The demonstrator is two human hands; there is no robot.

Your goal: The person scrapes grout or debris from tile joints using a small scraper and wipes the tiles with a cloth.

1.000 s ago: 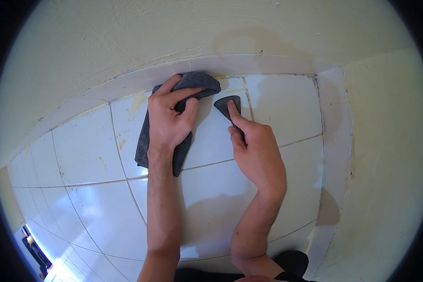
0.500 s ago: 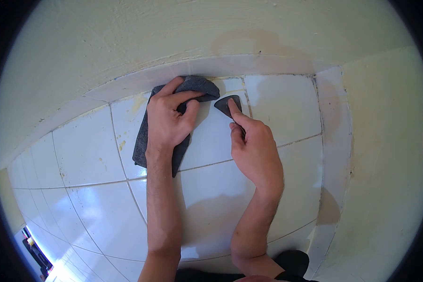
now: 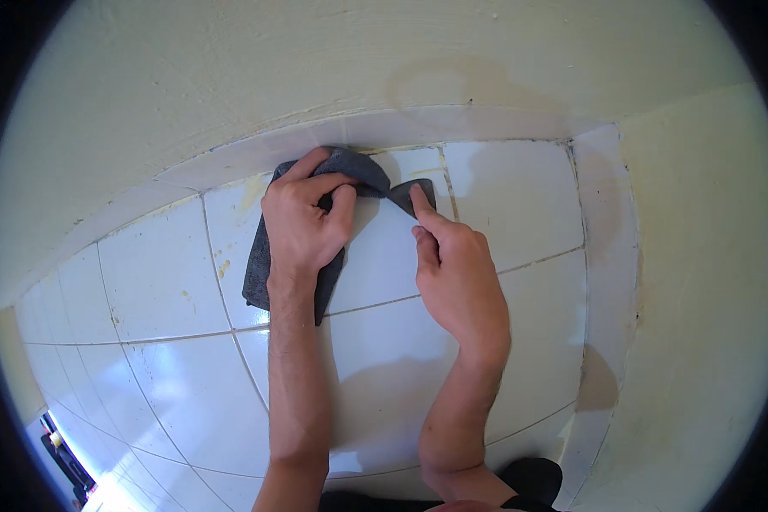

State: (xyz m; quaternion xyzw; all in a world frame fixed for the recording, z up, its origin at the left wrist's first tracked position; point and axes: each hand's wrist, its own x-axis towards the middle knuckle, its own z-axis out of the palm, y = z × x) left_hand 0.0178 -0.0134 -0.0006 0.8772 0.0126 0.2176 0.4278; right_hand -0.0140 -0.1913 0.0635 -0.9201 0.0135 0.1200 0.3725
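Though close together, left hand around one grey cloth, right hand around one dark scraper.

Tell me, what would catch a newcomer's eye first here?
Probably the dark grey cloth, bunched in the grip of the left hand, bold against the white tiles. Just right of it, the right hand holds a dark fan-shaped tool, index finger laid along it. Then come the yellowish stains on the tile left of the cloth.
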